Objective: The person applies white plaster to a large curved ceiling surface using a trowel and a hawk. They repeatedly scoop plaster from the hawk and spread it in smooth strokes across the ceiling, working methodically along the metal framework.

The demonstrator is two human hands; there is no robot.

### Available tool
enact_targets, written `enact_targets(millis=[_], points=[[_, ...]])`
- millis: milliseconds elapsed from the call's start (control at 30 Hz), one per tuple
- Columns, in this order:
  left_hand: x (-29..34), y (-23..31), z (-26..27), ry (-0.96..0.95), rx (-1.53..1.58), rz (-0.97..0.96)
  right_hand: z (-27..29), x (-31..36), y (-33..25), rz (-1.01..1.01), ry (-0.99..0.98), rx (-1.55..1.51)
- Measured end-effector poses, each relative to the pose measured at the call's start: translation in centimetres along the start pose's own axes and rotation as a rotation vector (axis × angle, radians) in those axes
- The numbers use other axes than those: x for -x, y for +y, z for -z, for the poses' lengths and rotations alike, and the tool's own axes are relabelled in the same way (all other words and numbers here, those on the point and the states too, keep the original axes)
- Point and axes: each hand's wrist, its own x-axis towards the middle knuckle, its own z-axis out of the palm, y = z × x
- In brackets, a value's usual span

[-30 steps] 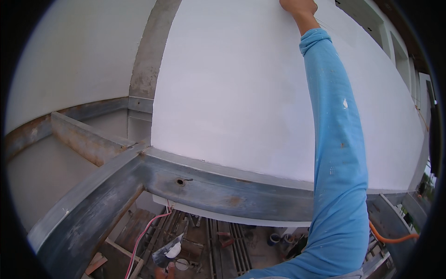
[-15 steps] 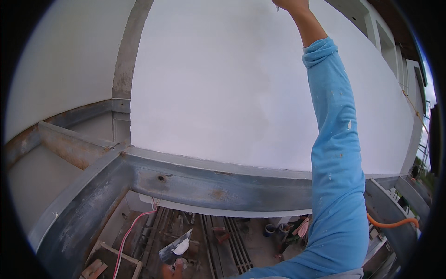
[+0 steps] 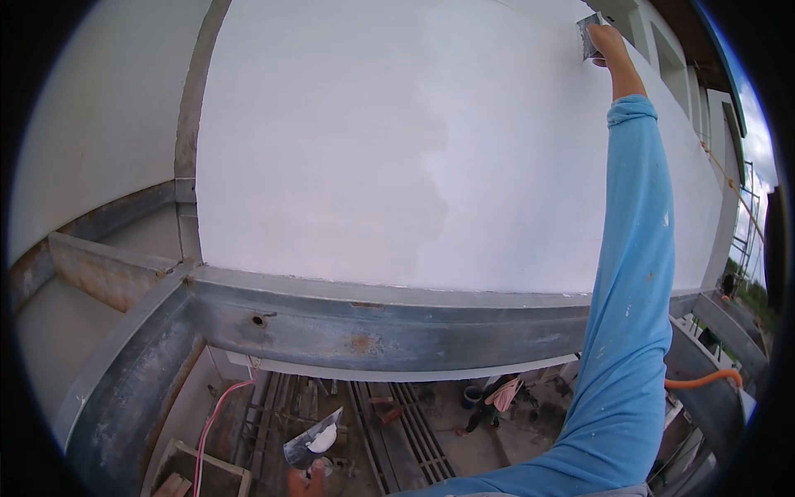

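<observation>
Right hand [image 3: 609, 48] gripping scraper [image 3: 586, 37] near edge of white wall [image 3: 513, 182], left hand [image 3: 305, 483] gripping trowel [image 3: 301, 447], open space beneath steel beam [image 3: 431, 333]

From far away, I believe this is a construction site, raised up and partly outdoors. I see a large white wall [image 3: 331, 149], steel beams [image 3: 431, 331] with rust stains, and through the gap between them a dusty floor [image 3: 530, 439] below, with long metal bars [image 3: 377, 435] and a bucket [image 3: 472, 398]. At right I find cloudy sky [image 3: 758, 161] and some greenery [image 3: 757, 296].
</observation>
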Motion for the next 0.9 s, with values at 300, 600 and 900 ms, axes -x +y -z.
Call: enact_targets(millis=[300,600,900], points=[[0.7,-1.0,-0.5,0.043,0.096,-0.121,-6.5,3.2,-7.6,0.263,0.292,0.426],[2.1,-1.9,1.4,0.196,0.146,-0.112,-14.1,14.7,-21.8,0.471,0.212,0.279],[1.7,-3.6,0.9,0.112,-0.095,-0.112,-18.8,23.4,-27.8,0.927,0.279,0.178]])
